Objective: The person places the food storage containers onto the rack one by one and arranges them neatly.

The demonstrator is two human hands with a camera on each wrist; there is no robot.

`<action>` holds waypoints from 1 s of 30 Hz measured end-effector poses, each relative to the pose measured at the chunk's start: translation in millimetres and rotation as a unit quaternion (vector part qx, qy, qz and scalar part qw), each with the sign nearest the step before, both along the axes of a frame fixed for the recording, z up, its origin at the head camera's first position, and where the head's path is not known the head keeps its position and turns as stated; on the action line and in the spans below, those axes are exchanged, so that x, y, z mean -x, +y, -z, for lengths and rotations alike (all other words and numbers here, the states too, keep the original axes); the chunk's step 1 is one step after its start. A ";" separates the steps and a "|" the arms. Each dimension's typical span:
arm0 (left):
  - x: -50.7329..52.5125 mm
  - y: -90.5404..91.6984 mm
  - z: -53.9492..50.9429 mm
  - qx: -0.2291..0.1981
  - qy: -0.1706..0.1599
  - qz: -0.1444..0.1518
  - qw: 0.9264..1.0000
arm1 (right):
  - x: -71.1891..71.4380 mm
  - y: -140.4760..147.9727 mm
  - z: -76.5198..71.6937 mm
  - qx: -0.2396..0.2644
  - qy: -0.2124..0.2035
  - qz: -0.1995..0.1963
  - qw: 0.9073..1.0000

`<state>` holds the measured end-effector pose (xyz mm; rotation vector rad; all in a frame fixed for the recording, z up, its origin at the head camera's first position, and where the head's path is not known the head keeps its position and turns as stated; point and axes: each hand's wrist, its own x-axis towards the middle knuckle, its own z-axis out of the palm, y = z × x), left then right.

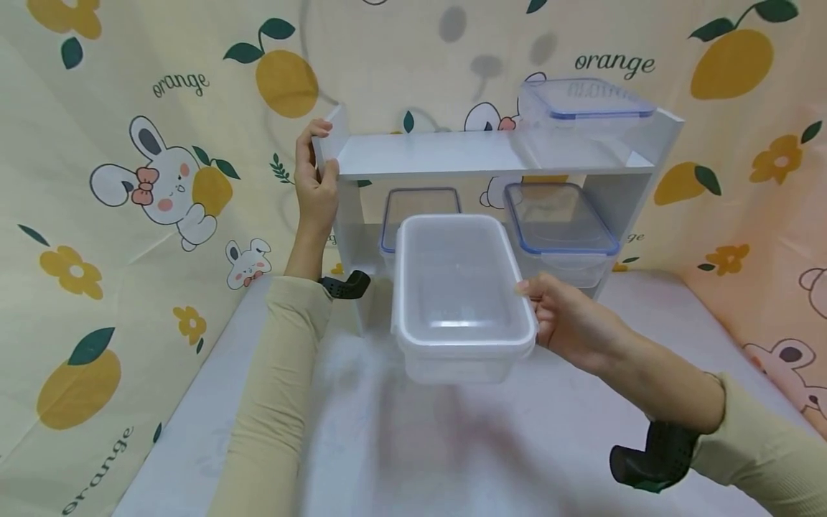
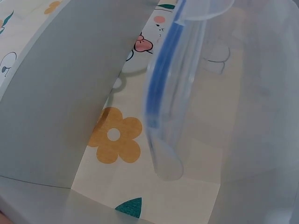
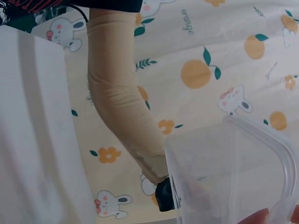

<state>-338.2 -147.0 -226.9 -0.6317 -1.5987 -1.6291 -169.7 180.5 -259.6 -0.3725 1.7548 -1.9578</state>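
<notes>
A clear plastic food container with a frosted white lid (image 1: 461, 280) is held up in front of a white shelf (image 1: 426, 154). My right hand (image 1: 568, 319) grips its right edge, thumb on the lid rim and fingers below. In the right wrist view the same container (image 3: 210, 163) shows from the side, with fingertips at the lower edge. My left hand (image 1: 316, 172) holds the shelf's upper left side panel, thumb on the front edge. The left wrist view shows the inside of the shelf and part of a blue-rimmed container (image 2: 163, 79), but hardly any of the hand.
On the lower level stand two blue-rimmed clear containers, one at left (image 1: 420, 197) partly hidden and one at right (image 1: 562, 222). Another blue-rimmed container (image 1: 588, 104) sits on top at right. The shelf stands on a white tabletop (image 1: 413, 445), before a printed cloth backdrop (image 1: 400, 64).
</notes>
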 end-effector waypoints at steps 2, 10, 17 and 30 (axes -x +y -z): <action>-0.1 0.0 0.5 0.001 0.002 0.002 1.000 | 0.8 -0.7 -1.9 -0.006 0.000 0.004 1.000; 0.0 1.0 -1.1 0.002 0.004 0.013 1.000 | 8.7 -4.4 -10.2 0.024 0.011 0.021 0.999; -1.0 -0.4 -2.3 -0.002 -0.009 0.010 1.000 | 15.2 -6.6 -23.3 0.021 0.011 0.040 0.999; -25.7 6.7 -13.3 -0.008 -0.034 0.013 0.999 | 21.7 -6.5 -35.9 0.023 0.014 0.048 0.999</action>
